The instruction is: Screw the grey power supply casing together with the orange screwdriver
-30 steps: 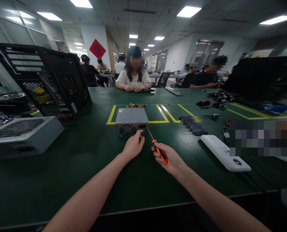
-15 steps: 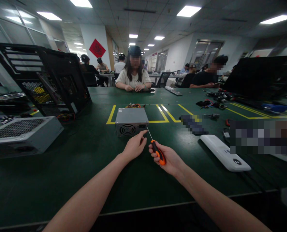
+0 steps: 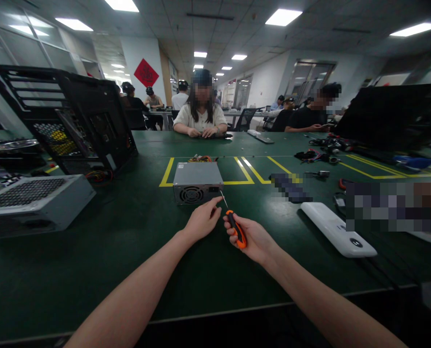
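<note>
My right hand (image 3: 254,238) is wrapped round the orange and black handle of a screwdriver (image 3: 236,229). Its thin shaft points up and away, with the tip at the right edge of the fan side of a grey computer power supply (image 3: 198,174). The power supply lies on the green table, its round fan grille and socket facing me. My left hand (image 3: 202,218) is just in front of the power supply, thumb and forefinger apart. The forefinger reaches to the shaft near the tip; whether it touches is unclear. The other left fingers are partly hidden.
On the left stand an open black computer case (image 3: 92,121) and a second power supply (image 3: 44,200). A white power strip (image 3: 336,229) lies to the right, near a blurred dark object (image 3: 291,187) and cables (image 3: 317,154). Across the table sits a person (image 3: 200,113).
The screwdriver's handle has tilted slightly, while its tip stays at the power supply's edge. My left forefinger has shifted a little right, closer to the shaft.
</note>
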